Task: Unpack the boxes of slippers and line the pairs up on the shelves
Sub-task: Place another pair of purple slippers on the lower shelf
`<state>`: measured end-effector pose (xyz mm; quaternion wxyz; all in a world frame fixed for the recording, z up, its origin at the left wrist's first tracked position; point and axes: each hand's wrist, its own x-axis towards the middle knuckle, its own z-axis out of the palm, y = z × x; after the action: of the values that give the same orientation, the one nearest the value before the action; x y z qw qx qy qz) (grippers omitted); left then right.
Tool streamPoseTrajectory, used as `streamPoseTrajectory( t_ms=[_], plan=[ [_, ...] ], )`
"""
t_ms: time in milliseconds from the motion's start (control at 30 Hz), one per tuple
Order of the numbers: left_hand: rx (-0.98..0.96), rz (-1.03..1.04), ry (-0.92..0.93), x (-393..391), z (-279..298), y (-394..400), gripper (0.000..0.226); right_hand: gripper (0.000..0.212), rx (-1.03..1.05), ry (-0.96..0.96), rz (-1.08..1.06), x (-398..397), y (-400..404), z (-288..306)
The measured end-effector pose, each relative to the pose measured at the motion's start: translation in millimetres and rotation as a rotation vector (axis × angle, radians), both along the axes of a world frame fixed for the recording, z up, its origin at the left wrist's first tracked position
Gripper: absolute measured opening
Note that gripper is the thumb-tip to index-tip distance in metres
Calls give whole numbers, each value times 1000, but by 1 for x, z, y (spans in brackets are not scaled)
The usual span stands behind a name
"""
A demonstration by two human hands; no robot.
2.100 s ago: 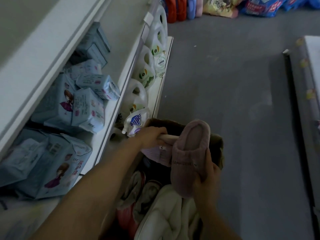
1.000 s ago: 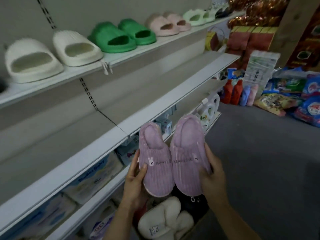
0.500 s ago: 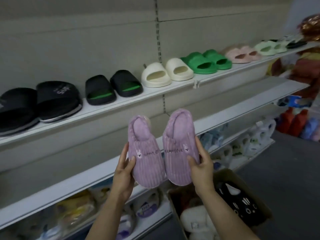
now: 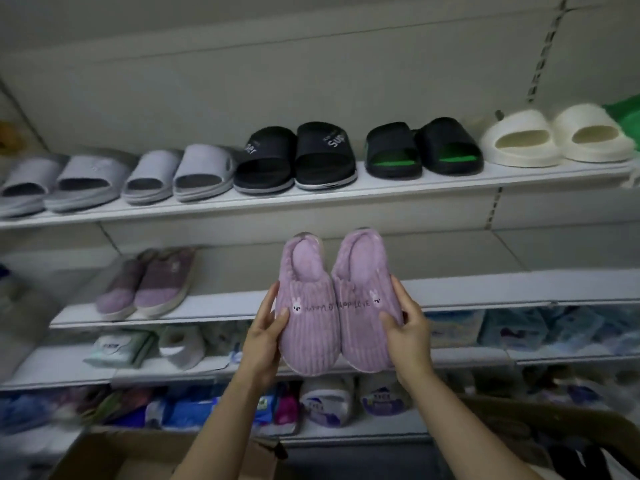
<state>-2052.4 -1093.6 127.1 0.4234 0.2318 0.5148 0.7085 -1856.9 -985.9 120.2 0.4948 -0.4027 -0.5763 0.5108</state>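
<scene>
Hands [image 4: 266, 341] [image 4: 408, 336] clasp purple slippers [image 4: 337, 306] between them.

Bare middle shelf [image 4: 502, 289] lies open directly beyond and to the right of both hands, which hold a lilac slipper pair [image 4: 337, 306]; a mauve slipper pair [image 4: 149, 284] blocks the stretch well left of the left hand [image 4: 265, 332].

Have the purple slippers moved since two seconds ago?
Yes. The purple slippers went up from the cardboard box and now sit level with the second shelf.
</scene>
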Motion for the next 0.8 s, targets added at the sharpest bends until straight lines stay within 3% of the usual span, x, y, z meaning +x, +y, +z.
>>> streamPoseTrajectory(
  t_ms=[333, 567, 733, 800],
  plan=[
    [-87, 153, -1, -115, -13, -28, 49, 69, -91, -38, 162, -126, -6, -9],
    [-146, 170, 21, -224, -40, 8, 46, 55, -247, -92, 64, -240, 22, -40],
    [-232, 158, 136, -277, -61, 36, 42, 41, -256, -230, -6, -292, 43, -58],
    [-289, 177, 276, -290, -62, 47, 41, 38, -256, -269, 2, -303, 49, -63]
  ],
)
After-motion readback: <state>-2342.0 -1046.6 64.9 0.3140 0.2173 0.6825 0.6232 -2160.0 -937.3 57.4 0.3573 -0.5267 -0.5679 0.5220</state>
